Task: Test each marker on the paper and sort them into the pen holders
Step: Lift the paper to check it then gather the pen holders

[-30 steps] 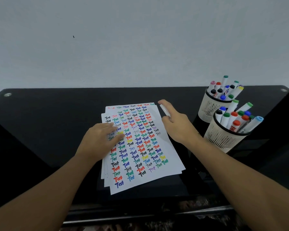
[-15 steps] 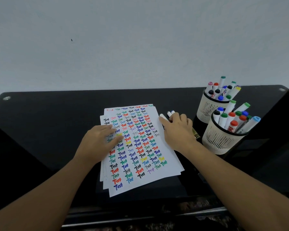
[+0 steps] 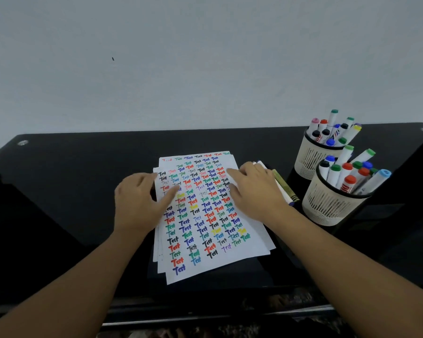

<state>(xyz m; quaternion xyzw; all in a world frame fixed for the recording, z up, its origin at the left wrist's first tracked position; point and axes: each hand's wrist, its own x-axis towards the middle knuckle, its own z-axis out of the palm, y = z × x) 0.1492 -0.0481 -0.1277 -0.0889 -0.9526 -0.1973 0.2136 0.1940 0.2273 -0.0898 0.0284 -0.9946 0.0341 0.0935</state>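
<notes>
1. Left hand (image 3: 138,203) lies flat, fingers relaxed, on the left edge of the stack of white paper sheets (image 3: 205,240) covered in coloured "Test" marks.
2. Right hand (image 3: 255,191) rests on the stack's right side, fingers spread, grip released.
3. White and olive markers (image 3: 285,187) lie on the glossy black worktop (image 3: 71,167), just right of that hand.
4. Two cream slotted pen holders (image 3: 332,203), full of capped markers, stand far right.

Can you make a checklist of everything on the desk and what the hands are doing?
Surface: black glossy table.
Job's things: stack of paper covered in coloured "Test" words; near pen holder and far pen holder, both full of markers; loose markers lying beside the paper.
Clutter: nothing seen.
Hands: left hand and right hand rest on the paper, holding nothing.
Cables: nothing seen.
Surroundings: plain pale wall.
</notes>
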